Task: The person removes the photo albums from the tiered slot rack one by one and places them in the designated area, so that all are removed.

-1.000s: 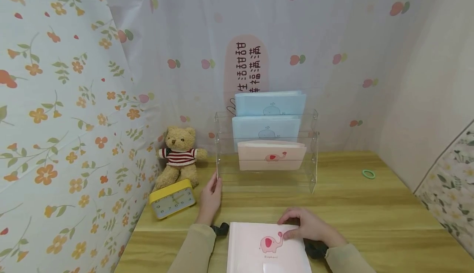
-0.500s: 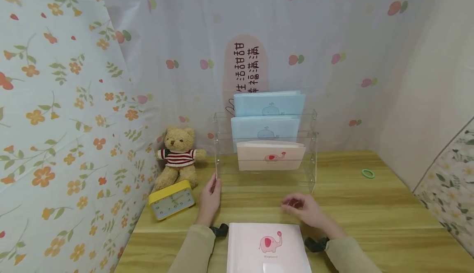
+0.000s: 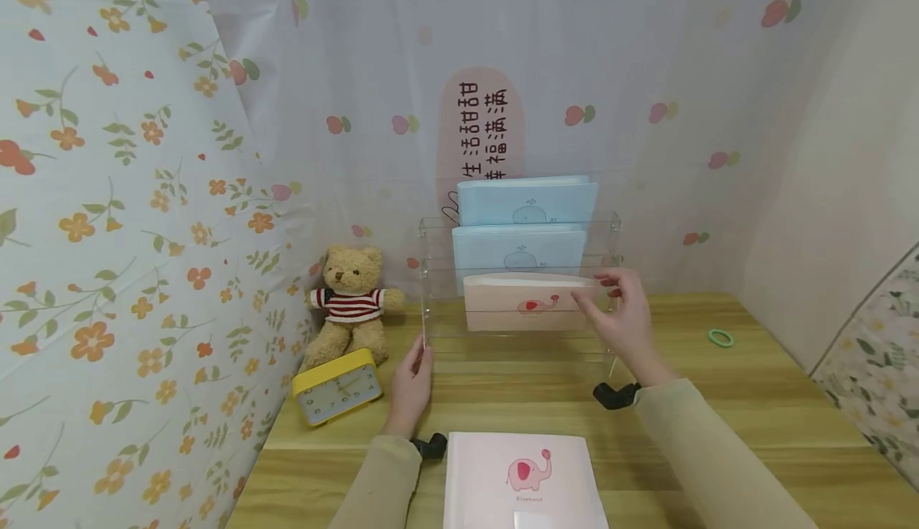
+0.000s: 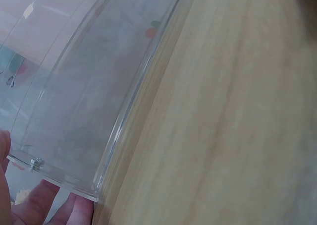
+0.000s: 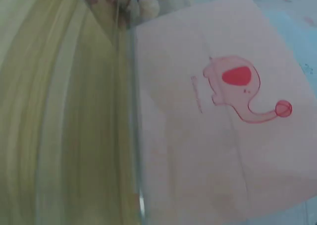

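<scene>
A clear acrylic rack [image 3: 518,345] stands on the wooden table with two blue whale-print albums [image 3: 527,202] in its upper tiers. A pink elephant-print album [image 3: 495,305] leans in the lowest tier; the right wrist view shows its cover [image 5: 173,150] up close. My left hand [image 3: 411,389] grips the rack's lower left side panel, its fingers [image 4: 37,200] around the edge in the left wrist view. My right hand [image 3: 626,321] pinches the racked pink album's upper right corner, thumb in front. Another pink album [image 3: 488,481] lies flat near me, touched by neither hand.
Left of the rack, a teddy bear [image 3: 348,305] sits against the floral curtain. A yellow alarm clock [image 3: 337,389] stands before it, close to my left forearm. A green ring [image 3: 721,338] lies at the right on the table [image 3: 761,433].
My right hand has left the flat pink album and moved forward and up to the pink album in the rack. My left hand keeps its grip on the rack.
</scene>
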Demonstrator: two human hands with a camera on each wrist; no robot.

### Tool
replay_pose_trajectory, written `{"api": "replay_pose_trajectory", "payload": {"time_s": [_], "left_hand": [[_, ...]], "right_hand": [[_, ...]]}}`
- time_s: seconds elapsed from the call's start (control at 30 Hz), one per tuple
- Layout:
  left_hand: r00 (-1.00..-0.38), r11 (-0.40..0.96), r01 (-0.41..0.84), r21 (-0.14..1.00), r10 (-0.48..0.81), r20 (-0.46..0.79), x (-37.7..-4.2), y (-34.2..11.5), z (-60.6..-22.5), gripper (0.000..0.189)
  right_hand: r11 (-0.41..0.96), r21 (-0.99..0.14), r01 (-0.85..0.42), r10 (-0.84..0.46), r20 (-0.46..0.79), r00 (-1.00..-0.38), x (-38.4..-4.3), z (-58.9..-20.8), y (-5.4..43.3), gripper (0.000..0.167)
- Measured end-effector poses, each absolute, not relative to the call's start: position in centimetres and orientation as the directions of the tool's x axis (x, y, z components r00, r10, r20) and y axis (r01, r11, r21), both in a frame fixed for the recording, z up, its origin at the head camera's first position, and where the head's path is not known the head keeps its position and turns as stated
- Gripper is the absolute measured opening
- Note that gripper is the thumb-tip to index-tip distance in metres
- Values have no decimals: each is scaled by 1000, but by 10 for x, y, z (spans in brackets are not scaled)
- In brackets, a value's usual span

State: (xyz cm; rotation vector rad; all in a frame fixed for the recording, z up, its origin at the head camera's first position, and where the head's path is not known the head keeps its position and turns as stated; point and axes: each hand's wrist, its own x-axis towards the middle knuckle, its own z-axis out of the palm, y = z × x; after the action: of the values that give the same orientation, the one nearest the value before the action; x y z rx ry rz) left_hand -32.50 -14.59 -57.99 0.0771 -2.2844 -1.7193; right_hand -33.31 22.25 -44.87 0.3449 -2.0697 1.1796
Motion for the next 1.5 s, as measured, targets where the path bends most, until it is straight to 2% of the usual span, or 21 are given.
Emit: {"api": "replay_pose_trajectory", "payload": {"time_s": [0.27, 0.4, 0.63, 1.0, 1.5], "left_hand": [[-962, 297, 108, 949, -208, 175, -326, -146, -579, 50], [-958, 307, 128, 943, -207, 197, -329, -145, -580, 49], [-956, 311, 133, 941, -212, 205, -330, -145, -578, 49], [-958, 300, 128, 945, -210, 197, -329, -147, -575, 49], [-958, 301, 108, 948, -224, 180, -326, -146, -578, 49]], "right_hand": [[551, -709, -441, 6, 532, -847, -354, -435, 224, 64], [546, -737, -398, -10, 469, -883, -361, -433, 219, 66], [560, -739, -374, -23, 437, -899, -367, -427, 213, 50], [602, -750, -275, -23, 329, -944, -368, -418, 211, 39], [618, -694, -370, 0, 471, -882, -365, -420, 193, 22]]}}
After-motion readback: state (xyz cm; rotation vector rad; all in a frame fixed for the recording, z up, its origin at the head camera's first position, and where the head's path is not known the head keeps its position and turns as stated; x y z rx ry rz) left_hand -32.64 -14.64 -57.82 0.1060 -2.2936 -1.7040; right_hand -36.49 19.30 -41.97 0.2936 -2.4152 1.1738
